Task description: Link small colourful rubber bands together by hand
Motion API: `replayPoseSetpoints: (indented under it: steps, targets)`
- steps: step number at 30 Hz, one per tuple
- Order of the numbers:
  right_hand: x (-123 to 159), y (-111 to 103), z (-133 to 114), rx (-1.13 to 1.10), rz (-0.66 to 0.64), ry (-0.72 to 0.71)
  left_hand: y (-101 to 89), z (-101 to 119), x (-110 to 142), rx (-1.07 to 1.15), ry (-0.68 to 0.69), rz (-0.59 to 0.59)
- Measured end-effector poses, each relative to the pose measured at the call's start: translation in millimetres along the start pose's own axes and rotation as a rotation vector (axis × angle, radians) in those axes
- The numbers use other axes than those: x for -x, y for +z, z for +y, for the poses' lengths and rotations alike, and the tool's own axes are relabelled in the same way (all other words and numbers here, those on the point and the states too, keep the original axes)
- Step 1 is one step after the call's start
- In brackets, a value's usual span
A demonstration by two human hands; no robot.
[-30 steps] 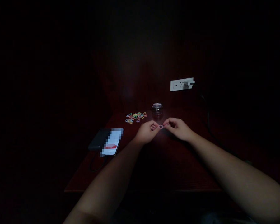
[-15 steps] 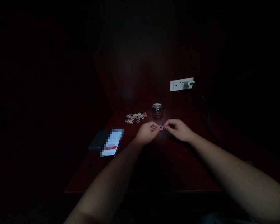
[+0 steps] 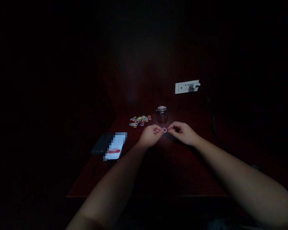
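Between the thumb and forefinger of my left hand (image 3: 151, 134) is a small pale pink ring, a hair tie (image 3: 164, 130), held a little above the table. Close by its right side are the fingertips of my right hand (image 3: 182, 133), drawn together in a pinch. A narrow dark gap seems to part them from the ring, and whatever they may hold is too small to make out. Behind my left hand lies a loose spread of coloured hair ties (image 3: 140, 120). A clear jar (image 3: 162, 112) with a silvery lid stands upright beyond my hands.
On the left of the dark red table (image 3: 172, 179) lies a lit phone (image 3: 116, 146) against a black box-shaped device (image 3: 100, 144) with a cable. A wall socket (image 3: 187, 87) holds a white plug, its dark cord (image 3: 214, 119) running down the right. Surroundings are very dark.
The pink hair tie has shifted slightly left with my left fingertips. The gap between it and my right fingertips looks a touch wider. Everything else stays in place.
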State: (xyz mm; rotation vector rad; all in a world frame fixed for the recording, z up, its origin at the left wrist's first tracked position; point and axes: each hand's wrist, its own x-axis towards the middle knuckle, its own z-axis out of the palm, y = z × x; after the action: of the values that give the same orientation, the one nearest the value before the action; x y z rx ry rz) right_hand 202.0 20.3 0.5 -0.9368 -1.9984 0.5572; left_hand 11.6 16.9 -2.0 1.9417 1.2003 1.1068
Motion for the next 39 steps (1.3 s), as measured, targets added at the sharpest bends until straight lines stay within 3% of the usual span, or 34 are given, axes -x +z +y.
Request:
replayPoseSetpoints:
  steps: [16,39]
  targets:
    - [0.1,-1.0,-3.7,0.051,-0.054,0.046,2.9,1.6,2.2,0.005,0.045,-0.085]
    - [0.0,-2.9,-6.3,0.039,-0.050,0.056,0.7,4.5,2.5,-0.026,0.075,-0.045]
